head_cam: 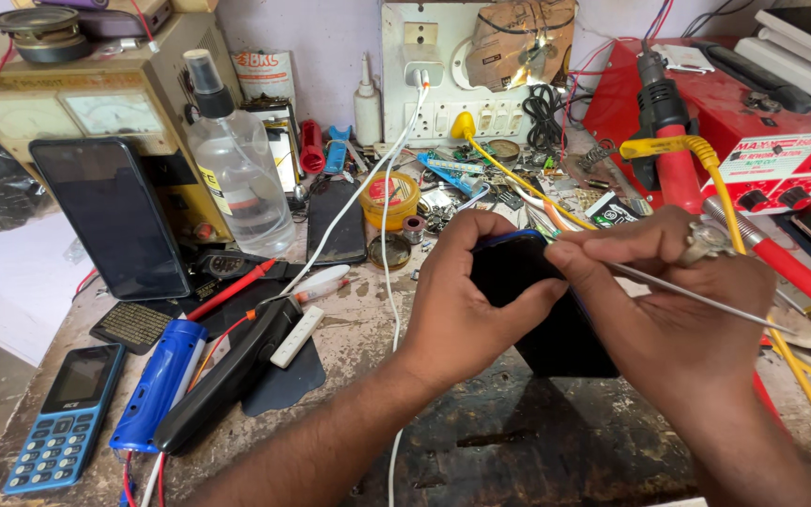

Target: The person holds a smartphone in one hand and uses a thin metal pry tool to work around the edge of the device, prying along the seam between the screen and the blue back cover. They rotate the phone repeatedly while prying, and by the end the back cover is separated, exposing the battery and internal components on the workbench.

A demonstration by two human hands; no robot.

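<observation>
Holding a dark smartphone [542, 305] tilted up off the bench [518, 441], both hands on it at frame centre. Left hand [462, 310] wraps the phone's left edge, thumb across the face, grip pressed firmly on the body. Right hand [678, 300] has its grip pinched on a thin metal probe [696, 296], ring on one finger; the tip sits at the phone's upper edge, near the blue rim. Progress, as a judgement: the phone looks still closed, no gap or lifted panel visible, no screws or parts laid out beside it, so the work reads as early, with the edge being probed and opening still left. Exact contact point is hidden by the fingers. Near left on the bench: blue keypad phone [63, 418], blue cylindrical tool [157, 385], black handset-shaped tool [227, 376]. A white cable [389, 272] runs from the front edge up to the wall sockets. Mid left: a large dark phone [110, 216] propped upright, clear spray bottle [237, 169]. Right: red soldering-type handle [781, 263] and yellow cable [706, 160]. Far: red station box [772, 141], old meter unit [77, 103], switchboard [452, 66], loose parts between.
</observation>
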